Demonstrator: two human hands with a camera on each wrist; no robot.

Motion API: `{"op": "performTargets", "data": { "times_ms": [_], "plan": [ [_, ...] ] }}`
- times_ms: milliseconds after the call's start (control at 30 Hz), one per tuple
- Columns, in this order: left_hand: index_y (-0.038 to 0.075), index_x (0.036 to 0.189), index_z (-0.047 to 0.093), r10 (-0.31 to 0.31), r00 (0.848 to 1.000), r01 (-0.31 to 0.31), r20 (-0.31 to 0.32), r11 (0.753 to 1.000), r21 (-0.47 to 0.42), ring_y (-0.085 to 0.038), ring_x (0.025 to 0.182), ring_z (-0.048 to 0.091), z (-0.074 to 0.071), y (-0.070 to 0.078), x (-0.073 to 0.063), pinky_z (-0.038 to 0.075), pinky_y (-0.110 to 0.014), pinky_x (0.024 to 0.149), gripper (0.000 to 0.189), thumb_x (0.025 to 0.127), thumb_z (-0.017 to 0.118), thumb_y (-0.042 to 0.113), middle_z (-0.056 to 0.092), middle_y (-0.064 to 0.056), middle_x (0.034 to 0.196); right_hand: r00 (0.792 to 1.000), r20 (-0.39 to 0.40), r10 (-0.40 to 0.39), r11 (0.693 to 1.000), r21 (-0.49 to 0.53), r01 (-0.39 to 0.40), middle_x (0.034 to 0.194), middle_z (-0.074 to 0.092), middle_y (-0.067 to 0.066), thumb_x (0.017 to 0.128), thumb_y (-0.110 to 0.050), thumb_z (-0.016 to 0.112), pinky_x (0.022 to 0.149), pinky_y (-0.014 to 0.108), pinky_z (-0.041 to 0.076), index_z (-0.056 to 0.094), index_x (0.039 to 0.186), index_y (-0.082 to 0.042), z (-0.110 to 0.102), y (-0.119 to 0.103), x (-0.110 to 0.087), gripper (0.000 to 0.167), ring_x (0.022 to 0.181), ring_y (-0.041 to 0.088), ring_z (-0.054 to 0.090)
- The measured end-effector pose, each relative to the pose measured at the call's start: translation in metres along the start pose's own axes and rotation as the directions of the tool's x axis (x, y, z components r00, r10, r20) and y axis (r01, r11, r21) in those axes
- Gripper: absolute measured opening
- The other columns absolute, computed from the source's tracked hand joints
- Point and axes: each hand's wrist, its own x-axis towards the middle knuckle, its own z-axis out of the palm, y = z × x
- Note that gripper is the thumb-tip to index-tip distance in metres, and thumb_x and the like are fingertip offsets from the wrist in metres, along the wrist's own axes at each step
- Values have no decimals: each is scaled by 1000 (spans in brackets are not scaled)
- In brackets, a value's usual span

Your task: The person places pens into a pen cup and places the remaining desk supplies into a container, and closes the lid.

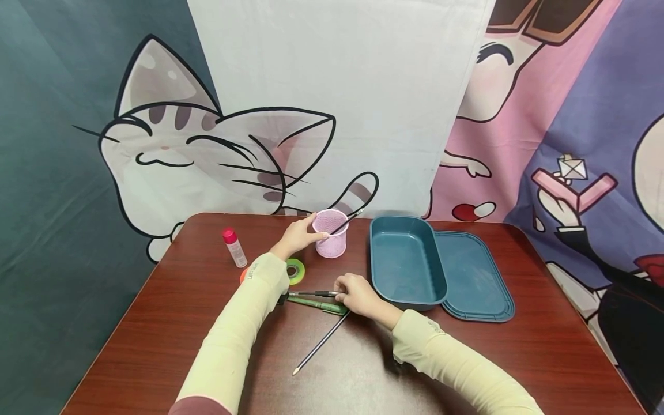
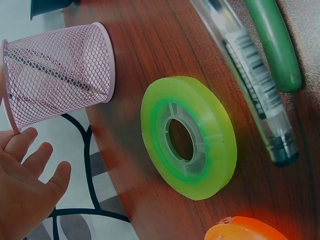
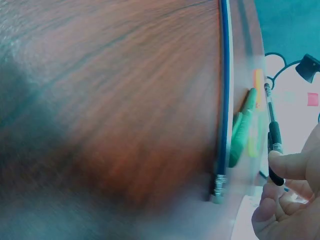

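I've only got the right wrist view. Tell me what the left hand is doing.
Observer: The left hand is gripping a pink mesh cup by its rim.
Operator: Tell me what's in that cup.
Observer: A dark pencil leans in it, its upper end sticking out above the rim.
Operator: Now give me whatever stands to the cup's right in the head view.
Observer: An open blue-green container, with nothing showing inside.
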Motion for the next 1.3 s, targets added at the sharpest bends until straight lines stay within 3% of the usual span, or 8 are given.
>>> {"op": "performTargets", "data": {
  "times_ms": [300, 567, 767, 1067, 1300],
  "plan": [
    [6, 139, 28, 7, 1000, -7, -2, 1000, -17, -31, 126, 36, 0, 0, -1, 31, -45, 101, 78, 79, 60, 43, 36, -15, 139, 998, -4, -65, 998, -15, 65, 67, 53, 0, 68, -3, 69, 58, 21, 40, 58, 68, -10, -37, -15, 4, 13, 64, 10, 50],
    [7, 139, 28, 3, 1000, -3, -3, 1000, -3, -31, 126, 36, -1, 0, 0, 31, -44, 102, 77, 79, 61, 43, 36, -15, 138, 999, 24, -46, 999, -20, 47, 72, 58, 1, 72, -5, 68, 63, 24, 44, 62, 73, -8, -73, -16, 10, 6, 69, 12, 56],
    [6, 139, 27, 5, 1000, -5, 0, 1000, 22, -32, 125, 37, -1, 1, -1, 31, -45, 102, 77, 80, 60, 43, 37, -16, 138, 999, -6, -49, 998, -35, 49, 73, 60, 2, 73, -3, 67, 62, 26, 45, 64, 73, -7, -98, -12, 13, 5, 69, 13, 55],
    [5, 138, 29, 28, 1000, -27, -14, 998, 54, -33, 123, 39, 0, 2, -1, 31, -44, 101, 76, 80, 59, 44, 39, -17, 136, 998, -44, 41, 998, 41, -39, 71, 56, 4, 78, -4, 63, 53, 24, 39, 63, 73, -7, -127, 0, 15, 6, 60, 13, 46],
    [6, 138, 29, 23, 1000, -22, -17, 998, 62, -33, 123, 40, 0, 1, 0, 32, -44, 101, 74, 80, 60, 41, 41, -17, 135, 985, -85, 152, 978, 154, -137, 70, 59, 5, 79, -8, 63, 51, 25, 39, 64, 81, -6, -142, 11, 17, 3, 58, 14, 46]
  ]
}}
